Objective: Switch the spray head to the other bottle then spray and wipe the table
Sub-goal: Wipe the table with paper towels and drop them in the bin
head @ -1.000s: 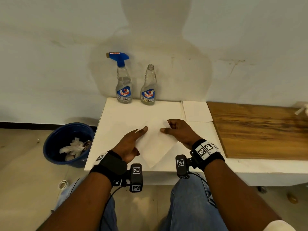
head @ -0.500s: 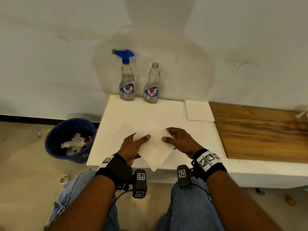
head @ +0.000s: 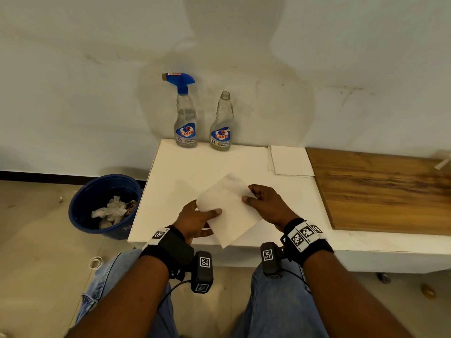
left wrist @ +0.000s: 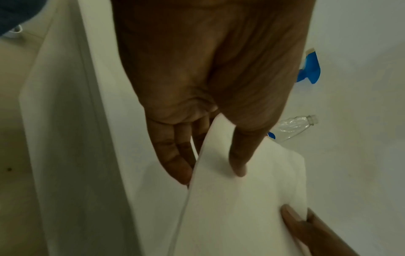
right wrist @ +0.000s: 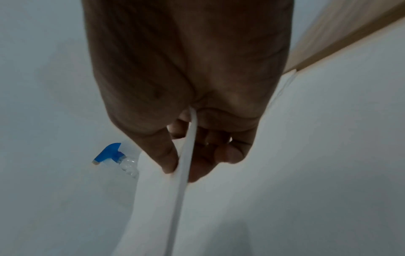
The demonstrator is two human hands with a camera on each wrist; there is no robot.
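Observation:
Both hands hold a white paper napkin (head: 229, 211) lifted off the white table (head: 185, 172) near its front edge. My left hand (head: 200, 217) pinches the napkin's left edge, thumb on top (left wrist: 237, 162), fingers under it. My right hand (head: 261, 201) pinches its right edge between thumb and fingers (right wrist: 175, 166). At the back of the table stand two clear bottles against the wall: the left bottle (head: 185, 123) carries the blue spray head (head: 179, 80), the right bottle (head: 220, 128) has an open neck. The spray head (right wrist: 108, 152) also shows in the right wrist view.
A stack of folded napkins (head: 290, 161) lies at the table's back right, beside a wooden board (head: 380, 189). A blue bin (head: 102, 203) with crumpled tissues stands on the floor left of the table. My knees are under the front edge.
The napkin lay flat under both hands; now both hands have pinched its edges and raised it off the table, its far corner lifted.

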